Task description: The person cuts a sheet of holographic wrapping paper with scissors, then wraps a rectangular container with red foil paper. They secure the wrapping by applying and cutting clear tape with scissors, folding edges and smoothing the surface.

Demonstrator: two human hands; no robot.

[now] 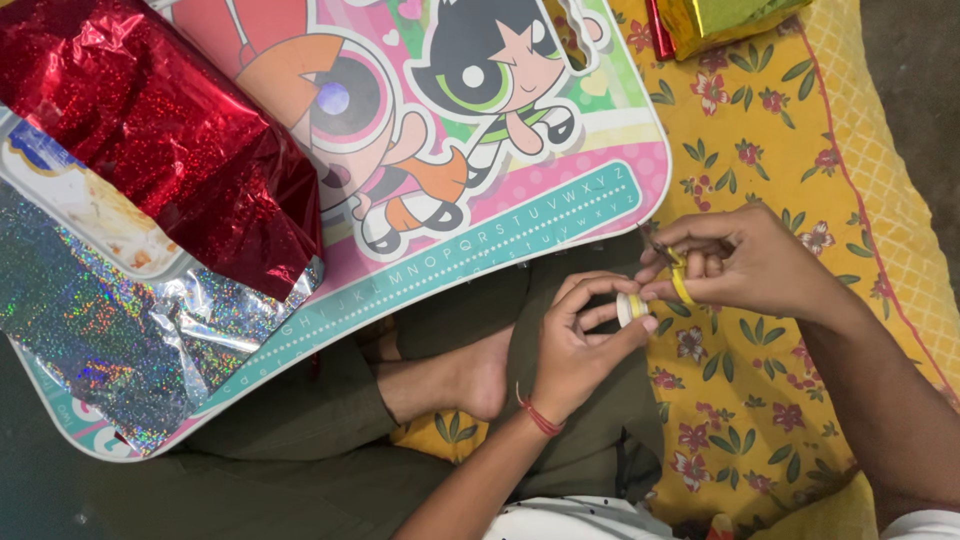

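Left hand [580,345] pinching a small roll of tape [631,307] between thumb and fingers, just above the crossed legs. Right hand [735,265] closed on yellow-handled scissors [678,275], touching the roll. Roll judged light, rigid at the core, sticky on the free strip: best gripped by the flat sides, never the adhesive face. Nearby: red glitter wrapping foil [165,130] lying over a holographic silver sheet [90,340], both on a pink cartoon lap board [500,200]; gold-wrapped package [725,18] at top, on yellow floral cloth [760,400].
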